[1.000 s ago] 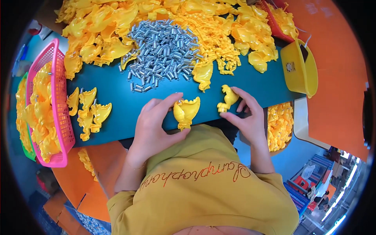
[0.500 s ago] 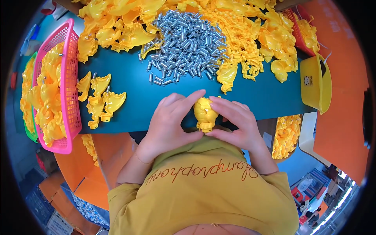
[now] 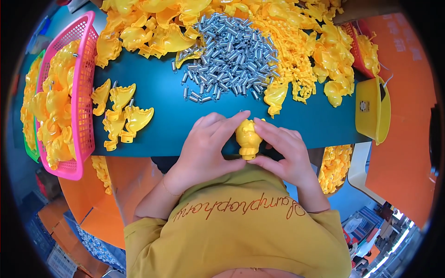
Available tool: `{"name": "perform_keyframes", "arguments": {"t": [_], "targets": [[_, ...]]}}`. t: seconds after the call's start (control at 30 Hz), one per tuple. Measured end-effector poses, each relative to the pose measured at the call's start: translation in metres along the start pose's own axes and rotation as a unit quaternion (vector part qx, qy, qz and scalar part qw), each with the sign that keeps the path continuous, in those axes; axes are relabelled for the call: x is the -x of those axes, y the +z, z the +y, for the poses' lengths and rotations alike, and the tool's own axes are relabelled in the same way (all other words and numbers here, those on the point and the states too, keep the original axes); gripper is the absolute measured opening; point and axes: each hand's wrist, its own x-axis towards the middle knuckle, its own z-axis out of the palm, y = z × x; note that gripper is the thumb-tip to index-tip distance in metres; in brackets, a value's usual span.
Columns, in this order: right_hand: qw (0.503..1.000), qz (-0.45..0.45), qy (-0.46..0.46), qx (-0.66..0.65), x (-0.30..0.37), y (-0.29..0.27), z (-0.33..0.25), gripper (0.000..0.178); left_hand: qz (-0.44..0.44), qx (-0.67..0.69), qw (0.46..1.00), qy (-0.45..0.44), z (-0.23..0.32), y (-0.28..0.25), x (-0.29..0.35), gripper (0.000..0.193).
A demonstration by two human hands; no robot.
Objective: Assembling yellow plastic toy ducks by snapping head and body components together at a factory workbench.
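So both hands are on one yellow plastic toy piece (image 3: 248,138) right at the near edge of the teal surface (image 3: 306,120), dead centre of the view. The left hand (image 3: 204,148) has its fingers (image 3: 227,127) wrapped over the top and left side, thumb underneath; the right hand (image 3: 285,150) pinches it from the 3 o'clock side. Both are clenched on that piece, pressing toward each other.

Progress-wise, my read is it's early days. At 9 o'clock from the hands there's a small group of yellow shell halves with metal bits (image 3: 121,116) lying flat on the surface, and further out at 9 a pink basket (image 3: 83,92) heaped with yellow pieces, a green one just behind it. But at 12 o'clock there's a big pile of silver springs (image 3: 232,55), and around it a huge heap of loose yellow shells (image 3: 301,51) running from 11 to 2. So lots left to go, I'd guess.

The piece itself looks like a rounded, bulbous little figure, glossy yellow, with a narrower foot pointing toward the person. It seems closed up as one body, though I can't tell if the seam is fully snapped. A yellow tub (image 3: 371,111) sits at 3 o'clock.
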Motion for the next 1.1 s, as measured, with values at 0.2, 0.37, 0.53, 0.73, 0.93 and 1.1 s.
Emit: {"name": "perform_keyframes", "arguments": {"t": [0.2, 0.37, 0.53, 0.73, 0.93, 1.1], "targets": [[1.0, -0.004, 0.017, 0.006, 0.002, 0.001, -0.003, 0.07, 0.012, -0.007, 1.0, 0.021, 0.001, -0.004, -0.003, 0.086], [1.0, 0.006, -0.01, -0.028, 0.005, 0.011, 0.006, 0.067, 0.02, -0.003, 0.999, 0.026, 0.002, 0.001, -0.002, 0.07], [0.951, 0.122, 0.087, -0.27, 0.009, 0.015, -0.007, 0.057, 0.047, 0.127, 0.991, 0.007, -0.002, 0.015, 0.014, 0.063], [0.912, 0.085, 0.108, -0.387, 0.013, 0.029, 0.011, 0.038, 0.028, 0.109, 0.993, 0.035, 0.004, 0.004, 0.01, 0.063], [0.956, 0.113, -0.005, -0.27, 0.013, 0.024, 0.01, 0.041, -0.003, 0.09, 0.996, 0.026, 0.012, 0.007, 0.01, 0.063], [0.968, 0.122, -0.031, -0.217, 0.003, 0.023, -0.005, 0.048, 0.003, 0.217, 0.976, -0.009, 0.004, 0.019, 0.015, 0.074]]}}
